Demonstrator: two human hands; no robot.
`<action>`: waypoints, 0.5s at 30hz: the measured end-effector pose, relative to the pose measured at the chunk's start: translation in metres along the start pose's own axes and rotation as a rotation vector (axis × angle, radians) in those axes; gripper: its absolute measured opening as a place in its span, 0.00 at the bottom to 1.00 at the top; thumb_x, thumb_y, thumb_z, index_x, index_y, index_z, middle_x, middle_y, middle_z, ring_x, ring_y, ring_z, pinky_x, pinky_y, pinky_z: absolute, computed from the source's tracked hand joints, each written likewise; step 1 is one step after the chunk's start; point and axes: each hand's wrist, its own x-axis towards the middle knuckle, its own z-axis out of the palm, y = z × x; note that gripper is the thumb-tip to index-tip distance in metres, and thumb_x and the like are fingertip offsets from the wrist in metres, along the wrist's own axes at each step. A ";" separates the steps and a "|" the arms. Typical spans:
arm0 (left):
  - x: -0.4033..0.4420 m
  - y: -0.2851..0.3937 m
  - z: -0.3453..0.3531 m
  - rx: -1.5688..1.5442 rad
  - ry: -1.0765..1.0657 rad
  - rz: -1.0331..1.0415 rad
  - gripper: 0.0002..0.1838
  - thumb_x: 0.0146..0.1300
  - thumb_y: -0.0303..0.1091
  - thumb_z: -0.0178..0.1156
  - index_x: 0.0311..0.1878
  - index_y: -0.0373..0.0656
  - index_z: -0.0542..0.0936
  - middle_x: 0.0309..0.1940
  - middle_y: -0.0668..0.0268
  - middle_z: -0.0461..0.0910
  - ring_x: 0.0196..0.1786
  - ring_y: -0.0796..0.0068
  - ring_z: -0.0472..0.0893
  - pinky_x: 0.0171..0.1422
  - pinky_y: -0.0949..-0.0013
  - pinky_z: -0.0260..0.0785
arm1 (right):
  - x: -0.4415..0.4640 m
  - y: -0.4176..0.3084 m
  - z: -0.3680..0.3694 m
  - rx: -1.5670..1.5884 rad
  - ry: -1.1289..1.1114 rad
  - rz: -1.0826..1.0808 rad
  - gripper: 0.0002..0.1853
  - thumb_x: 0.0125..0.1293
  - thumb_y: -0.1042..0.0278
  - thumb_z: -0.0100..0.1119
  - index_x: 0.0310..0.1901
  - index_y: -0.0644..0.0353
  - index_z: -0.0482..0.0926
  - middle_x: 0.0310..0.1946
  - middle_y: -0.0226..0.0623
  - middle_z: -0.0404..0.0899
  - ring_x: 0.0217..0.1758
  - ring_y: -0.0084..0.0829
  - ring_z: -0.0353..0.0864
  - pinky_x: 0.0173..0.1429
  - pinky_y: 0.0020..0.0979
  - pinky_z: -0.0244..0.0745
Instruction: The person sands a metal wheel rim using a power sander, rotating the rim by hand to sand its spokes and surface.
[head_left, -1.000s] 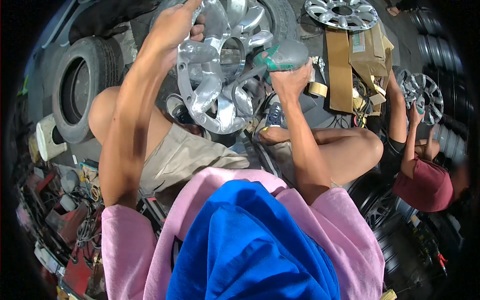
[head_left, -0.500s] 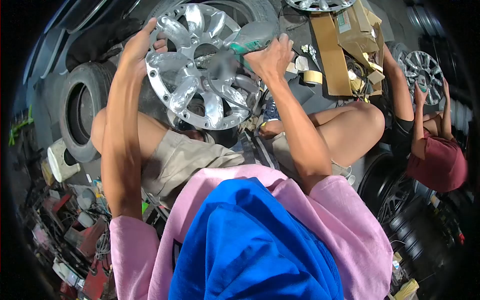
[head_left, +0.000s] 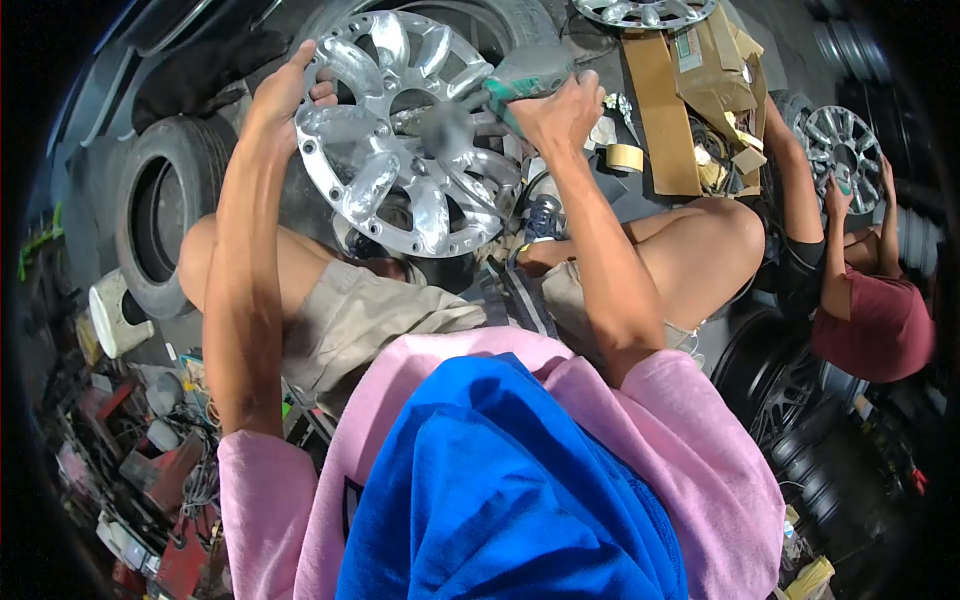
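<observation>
A shiny alloy wheel rim (head_left: 372,188) with broad spokes is tilted up over my crossed legs. My left hand (head_left: 292,92) grips its outer left edge, thumb up and fingers curled behind. My right hand (head_left: 562,115) is closed around a green-and-grey handheld power tool (head_left: 530,75). The tool's round head (head_left: 447,130) is blurred, apparently spinning, and sits over the rim's spokes just right of the hub hole. Whether it touches the metal I cannot tell.
Tyres stand at the left (head_left: 170,215) and behind the rim. A torn cardboard box (head_left: 712,70) and a tape roll (head_left: 625,157) lie right. A white stool (head_left: 118,315) and cluttered tools are lower left. At far right a co-worker (head_left: 870,320) holds another rim (head_left: 842,145).
My right hand and the power tool have shifted slightly right and down, the blurred head a little too. My left hand still grips the rim, which has barely moved.
</observation>
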 end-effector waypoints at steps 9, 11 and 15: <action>0.010 0.001 -0.008 0.039 -0.009 -0.018 0.16 0.81 0.41 0.57 0.48 0.33 0.73 0.31 0.65 0.72 0.25 0.81 0.67 0.22 0.75 0.61 | -0.015 -0.003 -0.003 0.138 -0.090 -0.144 0.27 0.44 0.52 0.77 0.41 0.65 0.85 0.46 0.47 0.74 0.52 0.53 0.74 0.56 0.52 0.71; 0.016 -0.003 -0.017 0.018 -0.007 -0.028 0.17 0.81 0.41 0.57 0.48 0.33 0.73 0.32 0.65 0.72 0.25 0.81 0.67 0.22 0.74 0.61 | -0.013 0.015 -0.009 0.182 0.009 -0.129 0.31 0.41 0.45 0.84 0.41 0.62 0.87 0.44 0.49 0.77 0.50 0.54 0.77 0.54 0.50 0.74; 0.013 -0.006 -0.019 -0.011 -0.019 -0.021 0.17 0.81 0.42 0.57 0.49 0.33 0.73 0.32 0.65 0.72 0.25 0.81 0.67 0.22 0.74 0.62 | -0.013 0.034 -0.017 0.140 0.053 -0.090 0.35 0.43 0.42 0.85 0.46 0.63 0.87 0.45 0.51 0.77 0.49 0.55 0.78 0.55 0.52 0.74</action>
